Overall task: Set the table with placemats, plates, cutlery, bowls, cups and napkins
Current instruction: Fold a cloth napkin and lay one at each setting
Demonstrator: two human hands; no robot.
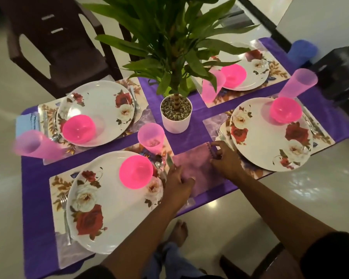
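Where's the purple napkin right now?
Head view: the purple napkin lies at the table's near edge, between the two nearest plates, with both hands on it.

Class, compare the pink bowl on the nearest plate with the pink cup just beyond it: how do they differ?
The bowl is low, wide and opaque hot pink; the cup is tall, narrow and paler, translucent pink. The bowl sits on the plate; the cup stands off it, on the placemat. Both stand upright.
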